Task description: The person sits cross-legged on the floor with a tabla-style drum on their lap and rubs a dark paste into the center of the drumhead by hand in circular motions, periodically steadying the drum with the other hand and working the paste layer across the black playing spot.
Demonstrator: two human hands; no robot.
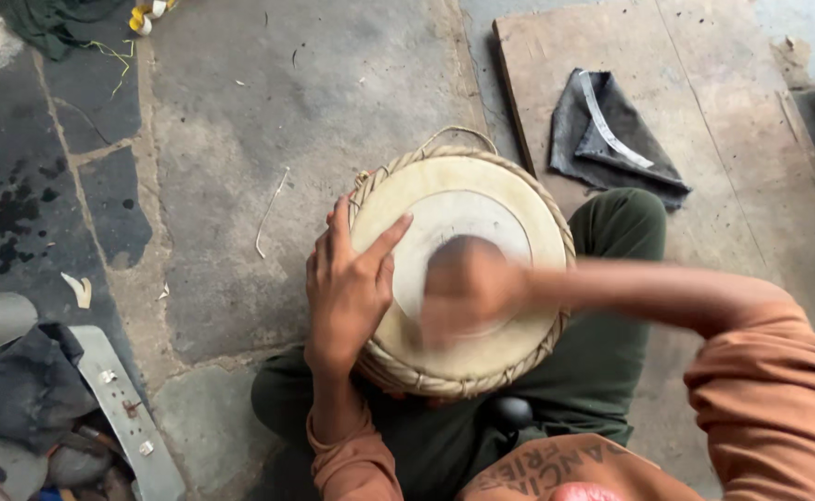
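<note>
While left hand [347, 288] steadies drum [481, 357], right hand [468, 289] blurred.

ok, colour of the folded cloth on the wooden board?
Dark grey cloth, pale strip across it; head view.

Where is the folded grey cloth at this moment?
In the head view, the grey cloth lies upper right on a wooden board, just beyond the person's knee and to the right of the drum.

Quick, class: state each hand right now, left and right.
Left hand: open, palm resting on the drum rim, holding nothing.
Right hand: motion-blurred over the drumhead; open or closed cannot be told.
</note>
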